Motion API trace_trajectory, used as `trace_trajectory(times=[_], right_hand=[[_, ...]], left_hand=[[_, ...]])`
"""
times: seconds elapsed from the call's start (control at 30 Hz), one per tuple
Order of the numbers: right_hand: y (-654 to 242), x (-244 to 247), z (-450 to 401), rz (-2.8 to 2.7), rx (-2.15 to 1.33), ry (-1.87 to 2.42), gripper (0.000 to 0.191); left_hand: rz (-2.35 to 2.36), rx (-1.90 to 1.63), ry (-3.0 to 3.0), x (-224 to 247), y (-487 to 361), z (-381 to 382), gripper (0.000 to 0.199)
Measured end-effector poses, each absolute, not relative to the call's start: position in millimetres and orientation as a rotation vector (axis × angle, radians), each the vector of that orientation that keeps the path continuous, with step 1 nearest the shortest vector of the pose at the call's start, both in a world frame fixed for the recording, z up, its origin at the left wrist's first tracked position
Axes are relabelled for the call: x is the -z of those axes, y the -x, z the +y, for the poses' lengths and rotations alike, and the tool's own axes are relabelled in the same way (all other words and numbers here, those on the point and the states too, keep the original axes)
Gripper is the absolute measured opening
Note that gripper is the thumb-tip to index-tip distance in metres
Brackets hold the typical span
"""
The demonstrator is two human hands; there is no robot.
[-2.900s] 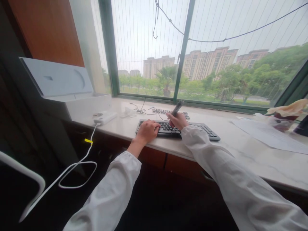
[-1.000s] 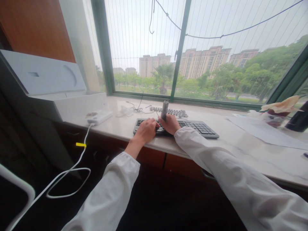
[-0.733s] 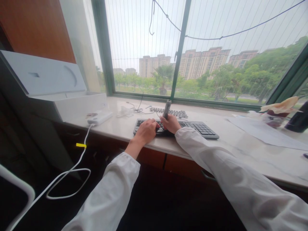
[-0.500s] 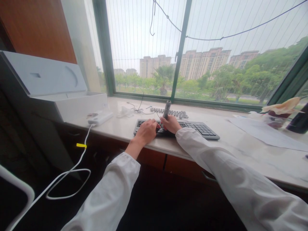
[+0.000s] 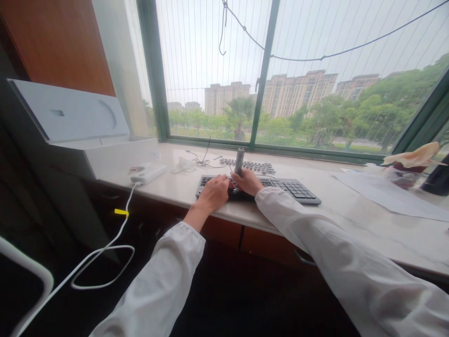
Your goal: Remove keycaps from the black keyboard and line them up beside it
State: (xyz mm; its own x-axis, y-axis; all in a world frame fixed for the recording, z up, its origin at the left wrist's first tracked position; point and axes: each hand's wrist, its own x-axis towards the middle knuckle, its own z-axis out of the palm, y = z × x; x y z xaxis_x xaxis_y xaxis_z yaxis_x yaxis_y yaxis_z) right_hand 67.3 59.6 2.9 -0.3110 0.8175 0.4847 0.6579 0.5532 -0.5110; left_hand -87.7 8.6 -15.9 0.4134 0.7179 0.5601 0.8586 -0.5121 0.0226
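A black keyboard [image 5: 300, 191] lies near the counter's front edge, with its number pad to the right. My right hand [image 5: 248, 181] is wrapped round a dark grey, pen-like cylindrical tool [image 5: 239, 160], held almost upright over the keyboard's left half. The tool's lower end is hidden behind my fingers. Close beside it, my left hand [image 5: 214, 192] rests over the left part of the keyboard. Its fingers are curled together towards the tool, and what lies under their tips is hidden. Loose keycaps [image 5: 257, 166] sit in rows behind the keyboard.
An open white box [image 5: 121, 157] stands at the left, with a white power strip [image 5: 149, 174] and its cord [image 5: 119, 229] in front. A thin black cable [image 5: 203, 162] and a clear plastic bag [image 5: 184, 164] lie behind. Paper sheets [image 5: 389, 194] cover the right side.
The tool in my right hand has tipped a little to the left, and its top end sits slightly lower. My left hand stays in place over the keyboard.
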Motion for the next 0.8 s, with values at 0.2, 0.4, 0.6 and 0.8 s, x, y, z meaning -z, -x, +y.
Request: trace_trajectory(times=[0.2, 0.4, 0.6, 0.8], right_hand=[[-63.7, -0.7, 62.1, -1.99, -0.296, 1.279, 0.027], [-64.1, 0.5, 65.0, -1.93, -0.39, 1.378, 0.023], [-66.7, -2.9, 61.7, -2.088, -0.268, 1.229, 0.031], [-66.4, -3.5, 65.5, -2.195, -0.12, 1.113, 0.032]], left_hand=[[-1.407, 0.755, 2.425, 15.2, 87.6, 7.0, 0.026], [-1.428, 0.776, 2.435, 15.9, 87.7, 8.4, 0.026], [-1.419, 0.765, 2.443, 15.2, 87.8, 9.3, 0.027], [-1.407, 0.731, 2.414, 14.7, 87.5, 8.3, 0.026]])
